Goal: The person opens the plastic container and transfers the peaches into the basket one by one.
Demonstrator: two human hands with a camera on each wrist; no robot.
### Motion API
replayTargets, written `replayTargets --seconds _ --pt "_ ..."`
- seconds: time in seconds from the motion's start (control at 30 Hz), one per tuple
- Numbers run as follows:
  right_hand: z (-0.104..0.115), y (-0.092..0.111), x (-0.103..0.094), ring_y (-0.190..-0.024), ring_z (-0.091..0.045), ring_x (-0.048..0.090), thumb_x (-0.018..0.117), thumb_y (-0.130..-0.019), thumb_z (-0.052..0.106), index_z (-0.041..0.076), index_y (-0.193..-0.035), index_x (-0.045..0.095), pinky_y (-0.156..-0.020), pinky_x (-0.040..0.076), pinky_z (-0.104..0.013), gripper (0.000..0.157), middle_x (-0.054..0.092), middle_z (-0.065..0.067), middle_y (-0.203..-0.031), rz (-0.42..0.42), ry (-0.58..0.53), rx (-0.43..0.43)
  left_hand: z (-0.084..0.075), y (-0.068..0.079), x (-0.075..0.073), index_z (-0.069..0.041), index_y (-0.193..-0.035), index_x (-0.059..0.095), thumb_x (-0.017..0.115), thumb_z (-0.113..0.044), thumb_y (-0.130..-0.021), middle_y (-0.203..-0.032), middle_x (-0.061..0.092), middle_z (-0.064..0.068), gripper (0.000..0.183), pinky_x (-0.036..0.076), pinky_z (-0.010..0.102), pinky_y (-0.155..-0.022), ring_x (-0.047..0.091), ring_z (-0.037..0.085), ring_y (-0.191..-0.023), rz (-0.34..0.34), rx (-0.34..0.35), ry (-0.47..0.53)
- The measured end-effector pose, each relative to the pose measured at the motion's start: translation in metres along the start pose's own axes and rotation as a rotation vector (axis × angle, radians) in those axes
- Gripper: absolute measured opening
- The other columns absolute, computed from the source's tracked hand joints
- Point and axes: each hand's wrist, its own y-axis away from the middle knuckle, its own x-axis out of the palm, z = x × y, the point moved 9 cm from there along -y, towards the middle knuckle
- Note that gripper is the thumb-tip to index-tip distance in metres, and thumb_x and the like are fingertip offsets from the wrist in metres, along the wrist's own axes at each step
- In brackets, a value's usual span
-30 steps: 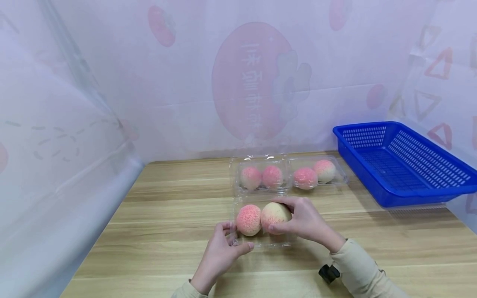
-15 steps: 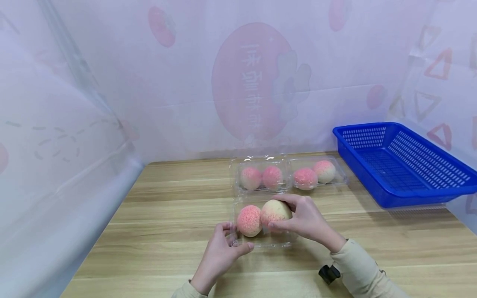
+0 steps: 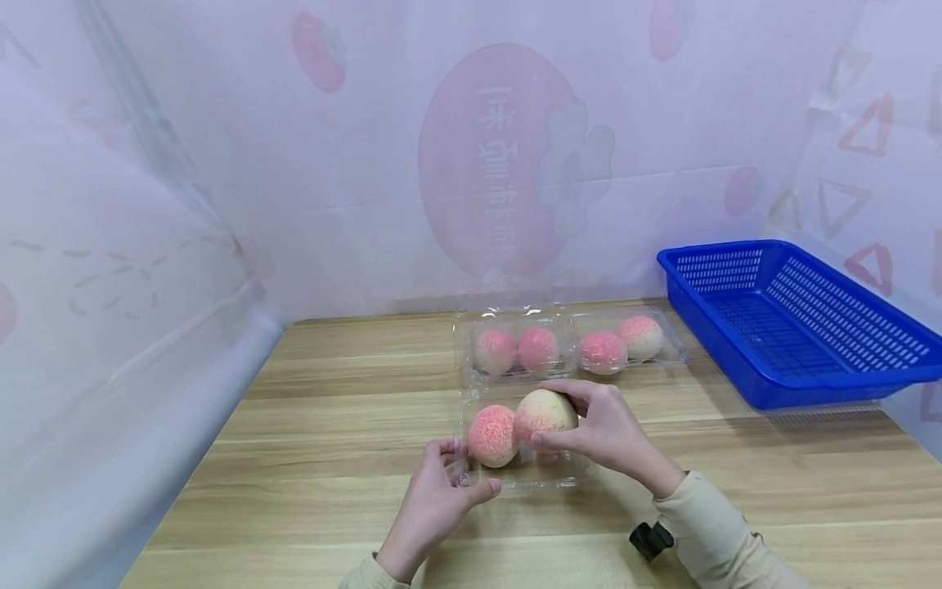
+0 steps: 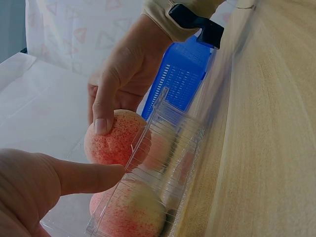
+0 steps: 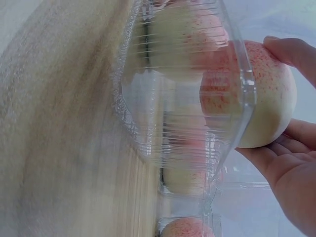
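Note:
Pinched between thumb and fingers of my right hand [image 3: 614, 429] is a pink-and-cream peach [image 3: 543, 411]. It sits partly above the rim of a clear plastic container [image 3: 548, 476], as the right wrist view shows. Beside it, a pinker peach [image 3: 492, 436] lies inside that container. My left hand [image 3: 440, 491] grips the near left corner, with the thumb [image 4: 94, 177] along the rim and the other fingers at the left side. The underside of the held peach [image 5: 269, 98] shows through the clear wall.
Behind stand two more clear containers, one with two pink peaches [image 3: 538, 350] and one with a pink peach [image 3: 603, 352] and a paler peach [image 3: 641, 338]. A blue plastic basket [image 3: 765, 384] stands at the right. White printed cloth [image 3: 353, 204] walls the wooden table [image 3: 309, 458].
My right hand has raised the peach slightly from its place beside the other peach. My left hand has stayed at the container's corner.

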Motion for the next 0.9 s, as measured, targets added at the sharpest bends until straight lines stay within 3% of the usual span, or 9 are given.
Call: replayTargets --seconds 0.2,0.53,0.9 --pt "0.000 0.000 -0.003 -0.100 -0.023 0.068 0.093 -0.067 0.018 -0.001 -0.121 0.066 -0.080 0.059 -0.034 0.063 0.067 -0.013 -0.116 -0.014 -0.048 0.003 0.000 0.000 0.000 0.012 -0.132 0.034 0.088 -0.014 -0.073 -0.137 0.039 0.038 0.084 0.051 0.045 -0.095 0.047 0.048 -0.125 0.005 0.001 0.012" --pt "0.001 0.000 -0.011 -0.101 -0.021 0.067 0.093 -0.067 0.024 0.006 -0.122 0.067 -0.084 0.057 -0.030 0.063 0.067 -0.008 -0.115 -0.059 -0.062 -0.016 -0.001 0.000 0.000 0.011 -0.131 0.036 0.088 -0.014 -0.073 -0.137 0.040 0.038 0.082 0.051 0.045 -0.095 0.048 0.047 -0.124 0.000 0.003 0.003" --pt "0.000 0.000 -0.017 -0.103 -0.022 0.067 0.093 -0.067 0.021 0.003 -0.121 0.067 -0.085 0.056 -0.029 0.063 0.067 -0.009 -0.114 -0.101 -0.095 0.016 0.000 0.000 0.001 0.011 -0.130 0.036 0.087 -0.012 -0.073 -0.137 0.039 0.037 0.081 0.050 0.045 -0.096 0.047 0.048 -0.125 -0.001 0.004 0.016"
